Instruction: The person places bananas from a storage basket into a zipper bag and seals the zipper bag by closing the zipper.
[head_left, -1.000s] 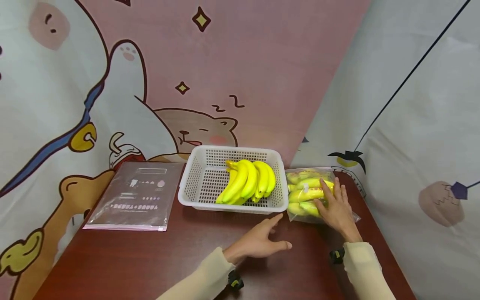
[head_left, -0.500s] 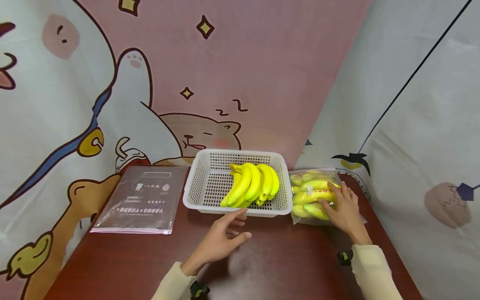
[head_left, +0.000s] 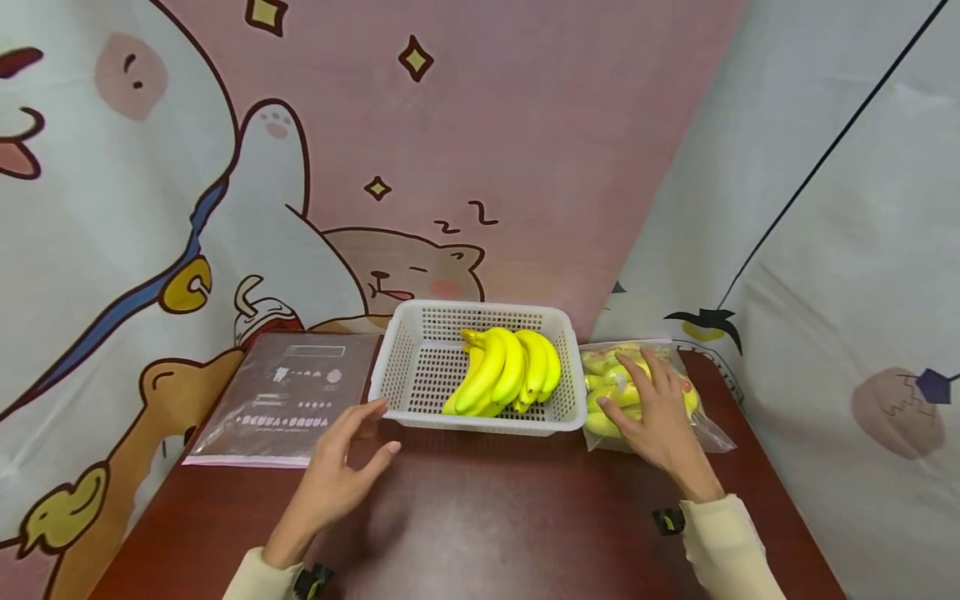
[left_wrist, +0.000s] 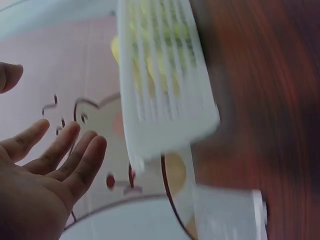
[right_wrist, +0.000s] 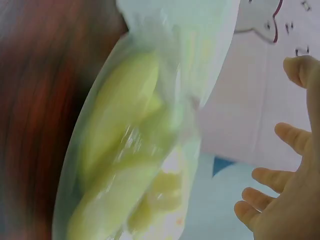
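A white perforated basket [head_left: 472, 423] stands at the back of the table, with yellow bananas [head_left: 491, 375] in its right half. To its right lies a clear plastic bag [head_left: 708, 433] full of bananas [left_wrist: 155, 65] like those in the basket. My right hand [head_left: 660, 421] is over that bag, fingers spread; in the right wrist view a gap separates the hand from the bagged bananas [right_wrist: 120, 115]. My left hand [head_left: 333, 475] hovers left of the basket's front corner, fingers apart and holding nothing. A flat printed zip bag [head_left: 277, 392] lies just beyond it, its lower right corner hidden.
The dark red-brown wooden table [head_left: 510, 517] extends in front of the basket. A cartoon-printed cloth [head_left: 555, 150] hangs right behind the table and along its right side.
My left hand has moved left, from in front of the basket to near the flat zip bag. My right hand has lifted and shifted slightly left over the banana bag.
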